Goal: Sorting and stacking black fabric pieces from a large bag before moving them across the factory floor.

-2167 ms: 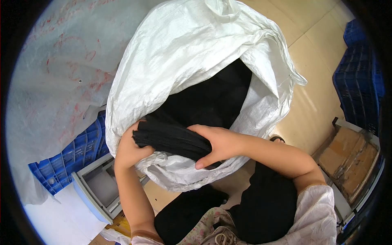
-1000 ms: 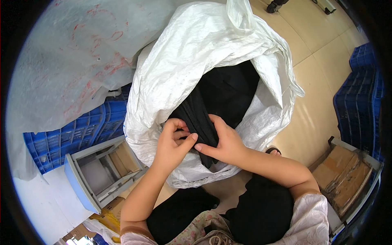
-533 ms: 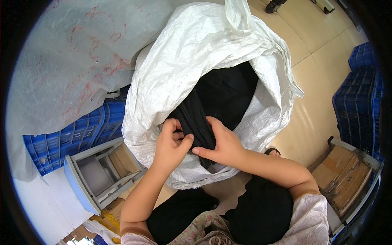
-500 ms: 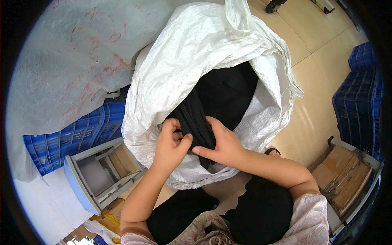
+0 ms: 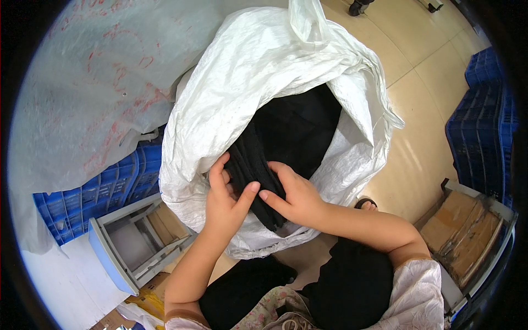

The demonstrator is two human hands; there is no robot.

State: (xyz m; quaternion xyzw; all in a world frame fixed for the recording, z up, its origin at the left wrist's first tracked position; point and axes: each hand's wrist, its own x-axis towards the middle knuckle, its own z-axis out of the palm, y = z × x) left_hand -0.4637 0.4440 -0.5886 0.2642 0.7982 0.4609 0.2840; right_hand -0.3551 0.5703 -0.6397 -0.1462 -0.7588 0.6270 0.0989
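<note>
A large white woven sack point(image 5: 220, 82) stands open in front of me, its rim folded outward. Black fabric point(image 5: 300, 129) fills its mouth. At the near side of the opening, a stack of folded black cloth layers point(image 5: 254, 170) lies between my hands. My left hand point(image 5: 226, 192) grips the left edge of this stack, thumb on top and fingers partly hidden under it. From the right, my right hand point(image 5: 294, 195) is closed on the same layers, its thumb near the left thumb.
Blue plastic crates point(image 5: 93, 190) stand at left, partly under a translucent plastic sheet point(image 5: 93, 93) with red marks. More blue crates point(image 5: 478, 129) are at right. A grey-framed stool point(image 5: 140, 242) is at lower left, and a cardboard-topped one point(image 5: 462, 231) at lower right.
Both hands have shifted slightly left on the cloth. The stack's near ends now lie flatter and more spread, and the left fingers have opened along its left edge.
</note>
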